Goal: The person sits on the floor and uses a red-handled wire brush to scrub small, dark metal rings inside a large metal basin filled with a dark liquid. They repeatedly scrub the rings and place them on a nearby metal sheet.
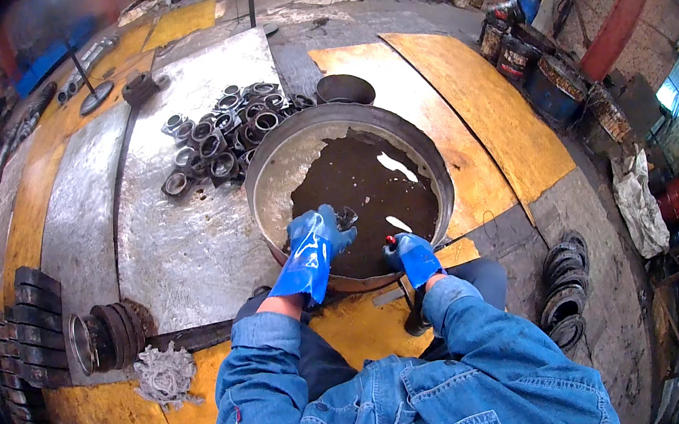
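A wide round metal tub [267,161] stands in front of me, with dark liquid [352,180] covering much of its bottom. Over its near left side, my left hand [315,241], in a blue rubber glove, is closed around a small dark metal part [346,218], mostly hidden by the glove. My right hand [414,257], gloved alike, is closed at the near right rim; a small red-ended thing [391,241] shows at its fingers, its kind unclear. Beyond the tub's left side lies a heap of dark ring-shaped metal parts [226,132].
A dark round pan [345,89] sits behind the tub. At left are stacked metal rings [119,327], a grey rag bundle [166,375] and dark ribbed blocks [38,329]. Dark rings [564,290] lie at right. Filled buckets [554,85] line the far right.
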Demonstrator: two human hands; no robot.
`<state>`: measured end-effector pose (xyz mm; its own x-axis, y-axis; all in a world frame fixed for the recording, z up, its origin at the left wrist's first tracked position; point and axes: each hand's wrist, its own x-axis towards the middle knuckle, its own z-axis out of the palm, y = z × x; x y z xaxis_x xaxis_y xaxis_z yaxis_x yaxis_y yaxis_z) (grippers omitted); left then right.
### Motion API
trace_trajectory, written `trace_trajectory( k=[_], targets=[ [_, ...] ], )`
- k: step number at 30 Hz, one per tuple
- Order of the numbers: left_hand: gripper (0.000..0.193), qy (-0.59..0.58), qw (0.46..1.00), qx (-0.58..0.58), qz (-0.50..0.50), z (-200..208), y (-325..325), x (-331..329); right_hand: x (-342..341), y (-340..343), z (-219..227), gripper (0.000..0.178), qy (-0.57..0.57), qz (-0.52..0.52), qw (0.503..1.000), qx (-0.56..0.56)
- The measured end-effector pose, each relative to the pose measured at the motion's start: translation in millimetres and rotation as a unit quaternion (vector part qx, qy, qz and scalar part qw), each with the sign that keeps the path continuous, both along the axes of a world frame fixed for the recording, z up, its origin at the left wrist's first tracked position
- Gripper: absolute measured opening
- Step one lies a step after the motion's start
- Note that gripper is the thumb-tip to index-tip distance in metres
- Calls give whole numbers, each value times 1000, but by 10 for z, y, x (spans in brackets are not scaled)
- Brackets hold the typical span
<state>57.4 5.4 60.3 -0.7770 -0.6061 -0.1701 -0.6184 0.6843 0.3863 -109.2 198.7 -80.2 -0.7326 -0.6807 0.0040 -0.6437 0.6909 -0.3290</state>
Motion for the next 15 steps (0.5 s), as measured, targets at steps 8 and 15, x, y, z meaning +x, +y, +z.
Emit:
trace_trajectory(
  k=[8,15],
  targets=[
    [65,0,1000,5,8,-34,-13,4,41,-41,10,26,-3,-8,1000,20],
    [66,25,999,-15,18,-104,-9,-38,-117,19,-138,25,-24,29,999,4]
  ],
)
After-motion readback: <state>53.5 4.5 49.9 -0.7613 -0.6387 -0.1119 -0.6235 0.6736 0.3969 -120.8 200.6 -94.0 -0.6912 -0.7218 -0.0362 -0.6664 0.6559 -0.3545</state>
